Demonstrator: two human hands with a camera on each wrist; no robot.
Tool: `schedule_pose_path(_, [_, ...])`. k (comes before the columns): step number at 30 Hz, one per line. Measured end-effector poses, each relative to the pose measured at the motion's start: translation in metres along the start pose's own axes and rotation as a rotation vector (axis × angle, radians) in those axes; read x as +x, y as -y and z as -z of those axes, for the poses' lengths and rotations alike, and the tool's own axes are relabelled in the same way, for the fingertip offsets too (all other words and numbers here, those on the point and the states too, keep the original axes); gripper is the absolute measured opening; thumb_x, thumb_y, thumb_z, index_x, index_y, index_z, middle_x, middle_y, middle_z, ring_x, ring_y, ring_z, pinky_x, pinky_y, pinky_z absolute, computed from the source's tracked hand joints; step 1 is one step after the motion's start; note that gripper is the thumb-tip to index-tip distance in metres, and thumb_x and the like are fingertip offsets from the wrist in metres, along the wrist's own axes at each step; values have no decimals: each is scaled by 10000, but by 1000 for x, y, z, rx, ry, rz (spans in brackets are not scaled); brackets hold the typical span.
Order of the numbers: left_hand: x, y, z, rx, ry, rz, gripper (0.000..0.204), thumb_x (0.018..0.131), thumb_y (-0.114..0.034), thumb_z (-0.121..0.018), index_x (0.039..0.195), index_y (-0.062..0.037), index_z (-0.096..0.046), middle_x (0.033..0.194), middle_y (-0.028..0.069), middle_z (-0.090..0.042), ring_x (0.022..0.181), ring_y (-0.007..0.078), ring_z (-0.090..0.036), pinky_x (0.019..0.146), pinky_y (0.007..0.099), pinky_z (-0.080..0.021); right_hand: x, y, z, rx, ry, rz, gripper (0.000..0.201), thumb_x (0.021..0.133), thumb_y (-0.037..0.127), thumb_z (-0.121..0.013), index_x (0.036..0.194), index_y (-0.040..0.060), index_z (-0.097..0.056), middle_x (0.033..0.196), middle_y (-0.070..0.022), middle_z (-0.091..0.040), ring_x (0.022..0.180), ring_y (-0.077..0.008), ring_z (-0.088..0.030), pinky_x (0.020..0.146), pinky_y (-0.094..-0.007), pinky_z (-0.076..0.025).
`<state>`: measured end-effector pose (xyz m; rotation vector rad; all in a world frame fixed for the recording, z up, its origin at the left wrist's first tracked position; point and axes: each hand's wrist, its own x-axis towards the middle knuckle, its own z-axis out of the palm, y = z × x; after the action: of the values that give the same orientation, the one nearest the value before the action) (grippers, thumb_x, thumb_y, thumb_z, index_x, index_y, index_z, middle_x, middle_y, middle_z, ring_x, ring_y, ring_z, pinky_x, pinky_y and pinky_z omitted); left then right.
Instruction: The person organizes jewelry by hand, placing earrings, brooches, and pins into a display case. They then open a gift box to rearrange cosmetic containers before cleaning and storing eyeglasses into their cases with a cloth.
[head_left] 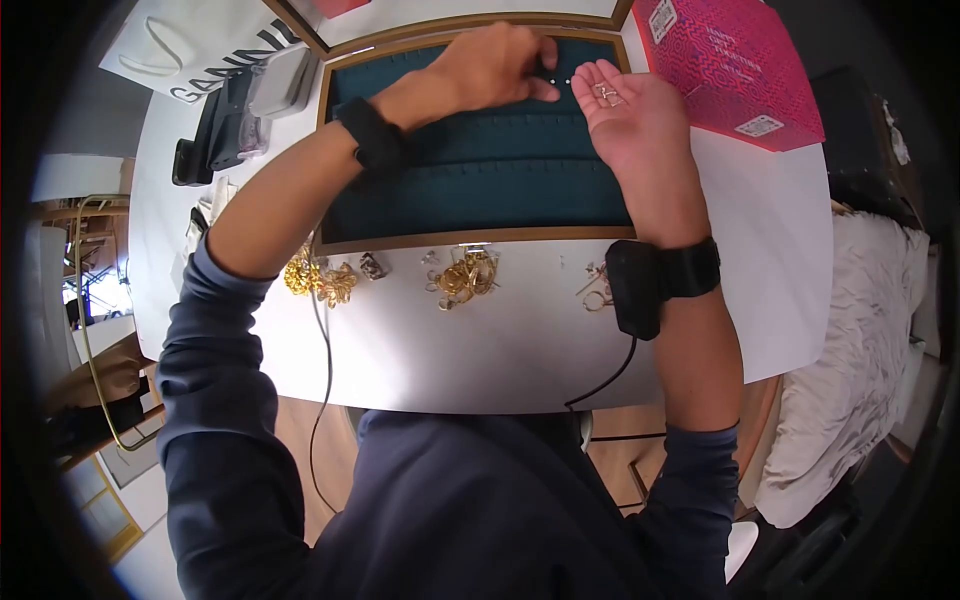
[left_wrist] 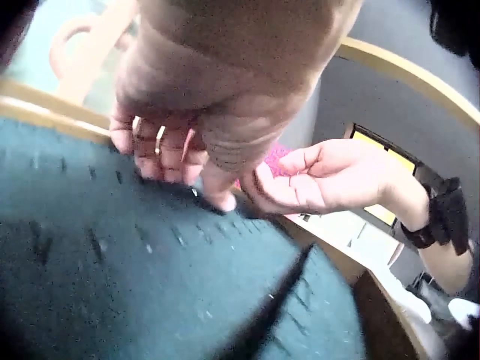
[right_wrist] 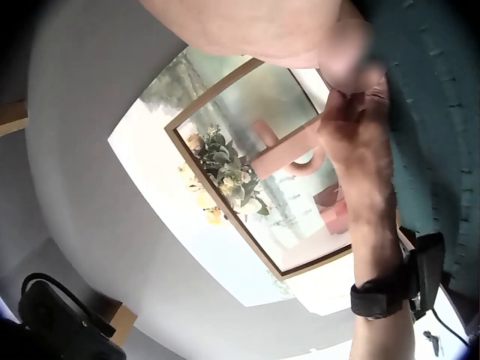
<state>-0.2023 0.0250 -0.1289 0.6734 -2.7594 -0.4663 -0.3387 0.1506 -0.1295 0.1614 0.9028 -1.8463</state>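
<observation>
My left hand (head_left: 490, 68) reaches over the dark teal lining (head_left: 470, 145) of a wooden-framed jewellery case (head_left: 400, 241). Its thumb and forefinger stand apart near a small white stud (head_left: 568, 81) at the lining's far right. In the left wrist view, the thumb tip lies close over the slotted lining, beside a tiny bright stud (left_wrist: 195, 193). Palm up at the case's right edge, my right hand (head_left: 640, 115) carries a few small, thin jewellery pieces (head_left: 607, 95) on its fingers. The right wrist view hides those pieces.
Piles of gold jewellery (head_left: 466, 279) lie before the case, with more small pieces (head_left: 597, 290) by the right wrist. A pink box (head_left: 735, 70) stands at the back right. Grey cases (head_left: 280, 82) and a white paper bag (head_left: 190, 45) are at the left.
</observation>
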Motion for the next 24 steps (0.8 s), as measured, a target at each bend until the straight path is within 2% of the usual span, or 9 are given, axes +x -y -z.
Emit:
schedule_pose_path(3, [0,12,-12,-225,32,-33,172,872,-29,-724,1031,37,-729,912,175,-762,868,267,-753,845,344,-583,-9,10,0,-5,6,-6,562,953,4,-392,1466,-202,-289,1419,-288,-414,1366,-388,-453,1209,-485,-392])
schedule_pose_path(4, [4,11,-12,-304,56,58,163,855,20,-709,1015,42,-730,907,170,-765,875,256,-758,843,346,-584,-10,10,1,-7,8,-21,562,953,3,-391,1466,-201,-288,1419,-288,-414,1364,-390,-454,1209,-486,-392])
schedule_pose_path(7, [9,18,-14,-120,-56,22,145,870,8,-707,1009,40,-734,932,153,-774,889,224,-755,846,351,-586,-11,11,2,-17,20,-60,557,956,5,-385,1464,-202,-287,1420,-291,-413,1359,-395,-456,1211,-487,-391])
schedule_pose_path(10, [14,27,-5,-312,-167,-21,154,855,15,-699,1003,23,-741,954,137,-777,892,207,-749,834,352,-584,-9,9,4,-24,35,-81,548,949,18,-398,1441,-207,-311,1408,-295,-418,1348,-394,-464,1206,-486,-398])
schedule_pose_path(13, [20,2,7,-1044,25,5,152,901,31,-677,1046,20,-723,847,23,-703,780,106,-637,726,267,-542,-6,8,5,4,47,-97,550,920,30,-441,1403,-216,-355,1376,-295,-434,1327,-382,-484,1195,-477,-411])
schedule_pose_path(14, [21,-15,13,-860,18,-10,210,847,72,-667,1044,32,-724,855,30,-719,785,106,-648,724,274,-546,-7,8,3,21,44,-104,546,920,28,-442,1401,-216,-357,1374,-294,-435,1325,-380,-485,1195,-477,-412])
schedule_pose_path(17, [25,-2,7,-327,-104,-103,180,831,36,-673,989,6,-753,950,117,-774,892,191,-741,821,340,-583,-8,8,3,37,11,-78,519,965,7,-396,1433,-207,-326,1415,-286,-421,1351,-380,-463,1202,-480,-406])
schedule_pose_path(20, [7,-11,-5,25,72,-26,222,814,49,-642,999,2,-755,926,109,-771,887,178,-741,817,326,-583,-10,13,5,52,-4,-55,505,983,-8,-377,1445,-204,-317,1430,-281,-417,1365,-374,-452,1205,-478,-404])
schedule_pose_path(24, [23,19,-17,-334,95,56,228,819,29,-648,1019,-8,-751,907,128,-773,879,218,-751,834,338,-585,-12,18,9,43,-4,-48,507,978,-12,-383,1444,-202,-320,1424,-280,-419,1369,-377,-448,1206,-480,-403])
